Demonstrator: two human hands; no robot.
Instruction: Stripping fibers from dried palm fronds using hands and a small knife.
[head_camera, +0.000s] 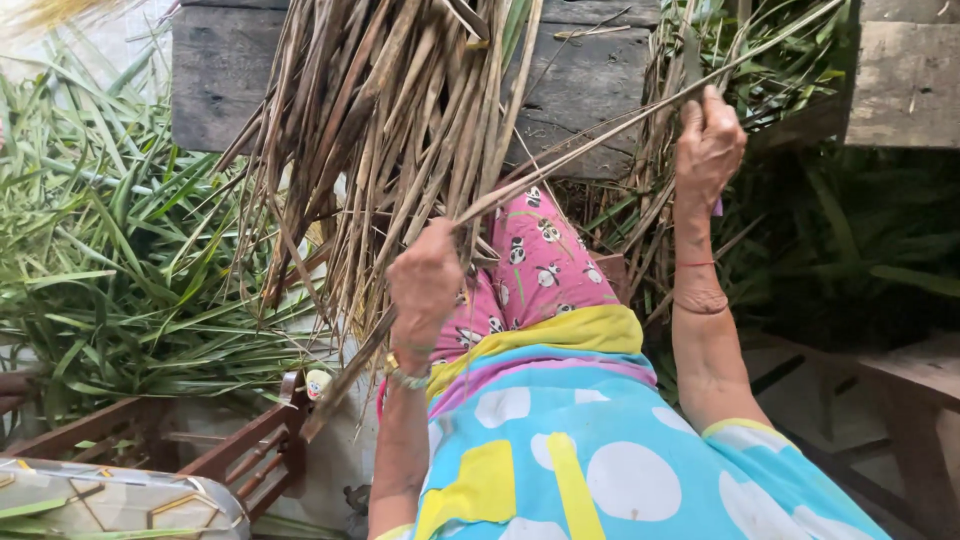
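My left hand (425, 282) is closed around the near end of a long dry reed stalk (590, 145) at the middle of the view. The same stalk runs up and to the right, where my right hand (708, 148) pinches it higher up. A thick bundle of dry brown stalks (400, 130) hangs down just left of and above my left hand, touching it. A gold watch sits on my left wrist and a red thread on my right wrist. My lap, in pink patterned cloth (545, 265), lies between both arms.
A dark weathered wooden plank (590, 80) stands behind the bundle. A heap of fresh green leaves (110, 270) fills the left side. More green and dry stems (800, 60) lie at the top right. A reddish wooden frame (240, 455) sits at the lower left.
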